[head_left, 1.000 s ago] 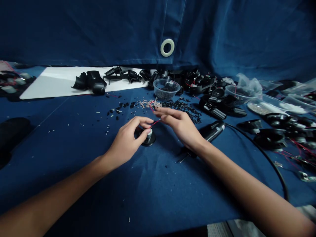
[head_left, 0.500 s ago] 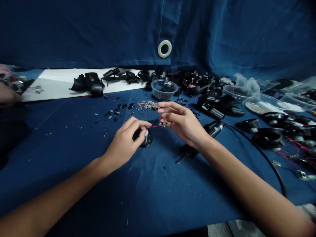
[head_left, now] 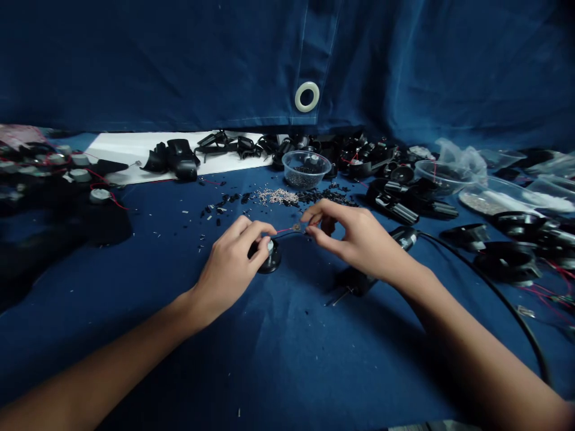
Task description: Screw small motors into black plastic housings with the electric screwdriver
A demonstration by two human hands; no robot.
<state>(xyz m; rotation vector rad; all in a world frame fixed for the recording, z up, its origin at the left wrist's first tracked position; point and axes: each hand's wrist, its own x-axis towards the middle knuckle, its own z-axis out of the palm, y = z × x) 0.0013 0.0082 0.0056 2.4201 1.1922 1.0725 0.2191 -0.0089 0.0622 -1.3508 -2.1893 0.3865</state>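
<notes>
Nearest on the blue-cloth bench, the left hand has its fingers closed around a small silver-topped cylinder, upright on a round black base. The right hand pinches a thin red-and-black wire running level rightward from the cylinder, its tip too small to make out. Farther off lies a heap of tiny metal pieces.

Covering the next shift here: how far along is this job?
Done, seemingly: wired round units with silver tops sit at far left. In hand: the left hand grips a black round unit while the right hand pinches its red-and-black wire. Still left: many unwired black housings and a bowl of small black parts.
</notes>
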